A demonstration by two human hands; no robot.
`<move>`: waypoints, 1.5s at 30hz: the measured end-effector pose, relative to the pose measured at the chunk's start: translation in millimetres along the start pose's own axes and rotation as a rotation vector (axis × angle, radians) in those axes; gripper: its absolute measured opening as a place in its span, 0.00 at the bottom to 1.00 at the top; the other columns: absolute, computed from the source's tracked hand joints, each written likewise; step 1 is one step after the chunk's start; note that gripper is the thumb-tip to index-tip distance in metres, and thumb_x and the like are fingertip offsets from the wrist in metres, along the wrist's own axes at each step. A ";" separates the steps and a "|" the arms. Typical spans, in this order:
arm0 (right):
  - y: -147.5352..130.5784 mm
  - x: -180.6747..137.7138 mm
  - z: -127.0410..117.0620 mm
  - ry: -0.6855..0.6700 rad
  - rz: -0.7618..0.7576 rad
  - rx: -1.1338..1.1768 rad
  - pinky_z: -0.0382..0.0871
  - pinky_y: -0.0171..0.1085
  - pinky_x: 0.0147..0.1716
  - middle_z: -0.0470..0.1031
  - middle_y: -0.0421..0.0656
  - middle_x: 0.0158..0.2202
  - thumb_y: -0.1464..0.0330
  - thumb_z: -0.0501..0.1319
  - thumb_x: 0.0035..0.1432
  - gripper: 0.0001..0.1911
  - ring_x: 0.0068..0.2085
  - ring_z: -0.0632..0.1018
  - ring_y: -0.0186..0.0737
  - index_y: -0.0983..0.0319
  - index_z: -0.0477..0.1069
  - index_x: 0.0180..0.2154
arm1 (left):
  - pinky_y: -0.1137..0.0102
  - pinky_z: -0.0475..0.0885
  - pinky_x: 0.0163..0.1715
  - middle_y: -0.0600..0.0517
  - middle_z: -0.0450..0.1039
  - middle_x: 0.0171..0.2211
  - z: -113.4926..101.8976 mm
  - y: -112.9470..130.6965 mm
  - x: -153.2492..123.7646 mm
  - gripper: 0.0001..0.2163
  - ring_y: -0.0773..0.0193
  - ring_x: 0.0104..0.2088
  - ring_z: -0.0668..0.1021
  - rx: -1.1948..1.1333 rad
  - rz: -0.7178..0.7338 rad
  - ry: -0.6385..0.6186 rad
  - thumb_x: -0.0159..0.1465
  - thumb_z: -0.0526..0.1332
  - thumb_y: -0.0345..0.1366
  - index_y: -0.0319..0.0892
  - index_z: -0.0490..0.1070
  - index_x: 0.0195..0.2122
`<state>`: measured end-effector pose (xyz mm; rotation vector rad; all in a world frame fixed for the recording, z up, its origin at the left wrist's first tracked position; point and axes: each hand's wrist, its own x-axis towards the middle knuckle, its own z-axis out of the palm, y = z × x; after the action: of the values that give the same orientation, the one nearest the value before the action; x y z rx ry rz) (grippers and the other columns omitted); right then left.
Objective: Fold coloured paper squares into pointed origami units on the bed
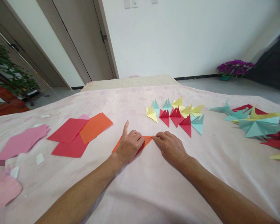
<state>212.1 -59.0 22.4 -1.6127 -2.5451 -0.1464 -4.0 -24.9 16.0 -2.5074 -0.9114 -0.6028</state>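
Note:
A folded sheet of orange paper (147, 141) lies on the cloth in front of me, its right end tapering to a point. My left hand (130, 145) presses on top of it, index finger stretched away from me and the other fingers curled onto the paper, hiding much of it. At the pointed right tip, my right hand (171, 146) has its fingertips closed together on the paper. Just beyond my right hand stand several folded paper cranes, among them a red one (186, 125), a yellow one (151, 114) and a light blue one (198, 123).
To the left lie red sheets (66, 130), orange sheets (96, 127) and pink paper (24, 141). A pile of finished paper cranes (259, 126) occupies the right side. The pink tablecloth (140, 193) has wrinkles. Past the table are a door (84, 34) and purple flowers (234, 67).

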 end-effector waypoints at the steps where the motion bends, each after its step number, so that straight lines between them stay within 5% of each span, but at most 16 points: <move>1: -0.4 0.1 -0.4 -0.004 -0.003 -0.009 0.61 0.38 0.38 0.74 0.47 0.45 0.78 0.56 0.60 0.19 0.43 0.69 0.44 0.58 0.71 0.52 | 0.36 0.44 0.64 0.55 0.73 0.30 -1.2 0.0 -1.3 0.09 0.63 0.34 0.72 0.003 -0.014 0.003 0.68 0.56 0.29 0.45 0.76 0.36; 15: -2.3 0.9 -5.6 -0.051 -0.013 -0.041 0.62 0.38 0.37 0.74 0.47 0.45 0.76 0.56 0.63 0.16 0.43 0.70 0.44 0.59 0.72 0.51 | 0.38 0.48 0.64 0.55 0.75 0.30 -8.6 -14.3 -24.4 0.11 0.64 0.34 0.73 -0.025 -0.058 0.052 0.68 0.55 0.28 0.45 0.76 0.37; 21: -3.0 -0.7 -7.0 -0.053 -0.013 -0.060 0.62 0.39 0.37 0.73 0.46 0.46 0.76 0.56 0.63 0.16 0.44 0.70 0.45 0.59 0.71 0.51 | 0.48 0.59 0.63 0.54 0.73 0.29 -7.0 -18.6 -27.8 0.11 0.65 0.32 0.72 -0.066 -0.037 0.006 0.68 0.55 0.28 0.44 0.76 0.35; 27: -6.1 -0.4 -11.3 -0.084 -0.008 -0.072 0.63 0.39 0.39 0.73 0.47 0.46 0.76 0.55 0.64 0.16 0.45 0.70 0.45 0.60 0.70 0.51 | 0.62 0.73 0.45 0.51 0.72 0.30 -7.3 -22.8 -34.4 0.11 0.62 0.34 0.73 -0.138 -0.017 -0.064 0.68 0.53 0.26 0.41 0.76 0.35; 30: -6.8 0.2 -11.9 -0.087 -0.005 -0.072 0.63 0.40 0.39 0.73 0.47 0.46 0.76 0.56 0.63 0.16 0.45 0.70 0.45 0.60 0.70 0.51 | 0.66 0.72 0.36 0.50 0.73 0.31 -10.7 -26.9 -34.9 0.10 0.61 0.33 0.73 -0.182 -0.038 -0.155 0.67 0.54 0.26 0.41 0.75 0.36; 33: -6.9 0.1 -11.6 -0.088 -0.010 -0.076 0.63 0.40 0.38 0.73 0.47 0.46 0.76 0.56 0.63 0.16 0.45 0.70 0.46 0.60 0.70 0.51 | 0.67 0.71 0.37 0.50 0.73 0.32 -19.3 -30.0 -29.2 0.09 0.62 0.35 0.73 -0.223 -0.045 -0.257 0.67 0.54 0.26 0.41 0.74 0.38; 38: -7.1 -0.2 -12.1 -0.090 -0.018 -0.086 0.62 0.40 0.38 0.73 0.47 0.44 0.75 0.57 0.63 0.15 0.44 0.70 0.46 0.60 0.70 0.50 | 0.65 0.70 0.37 0.50 0.72 0.33 -33.3 -19.6 -14.5 0.08 0.60 0.34 0.73 -0.169 -0.096 -0.374 0.68 0.55 0.34 0.42 0.72 0.35; 45: -7.2 0.1 -11.9 -0.089 -0.019 -0.095 0.62 0.40 0.38 0.72 0.48 0.44 0.75 0.56 0.63 0.13 0.43 0.70 0.46 0.60 0.71 0.48 | 0.62 0.69 0.34 0.48 0.71 0.33 -13.5 5.5 -9.1 0.09 0.56 0.36 0.73 0.021 -0.204 -0.301 0.68 0.57 0.40 0.42 0.71 0.35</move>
<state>206.2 -63.7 34.1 -1.6644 -2.6587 -0.2041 -10.1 -40.1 21.2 -2.5470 -1.2858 -0.2749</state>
